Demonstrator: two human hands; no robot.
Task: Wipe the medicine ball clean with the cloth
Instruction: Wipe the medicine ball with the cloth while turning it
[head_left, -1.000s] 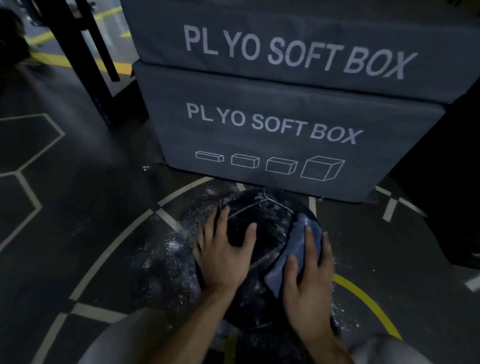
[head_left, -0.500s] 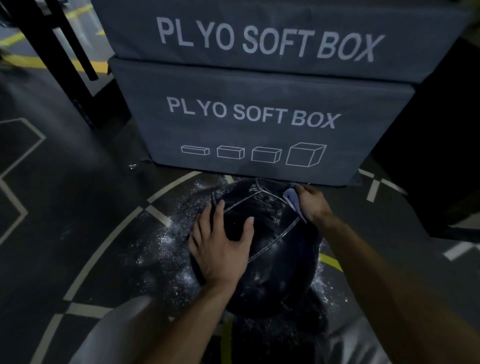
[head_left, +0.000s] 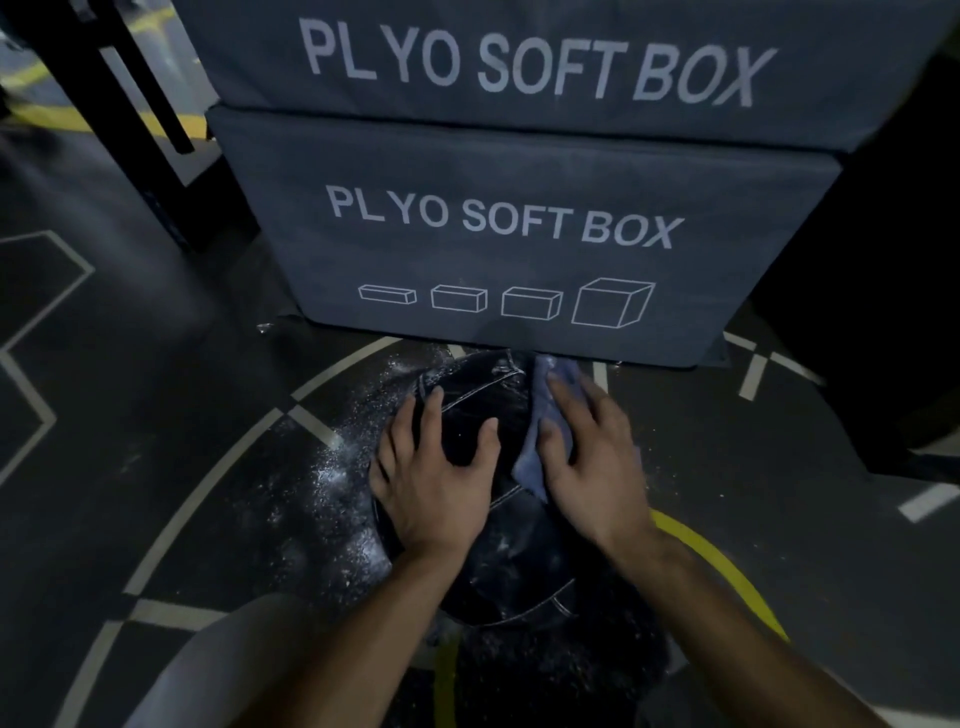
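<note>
Ball (head_left: 514, 561): black, sitting on the floor (head_left: 156, 415) near the person, white dust scattered to its left.
Left hand (head_left: 441, 478): fingers spread flat on the ball's top, released, holding nothing; likely steadying it.
Right hand (head_left: 592, 462): presses the cloth (head_left: 540, 410) flat to the ball's far right side, mid-wipe.
Boxes (head_left: 519, 249): stacked just beyond the ball.
</note>
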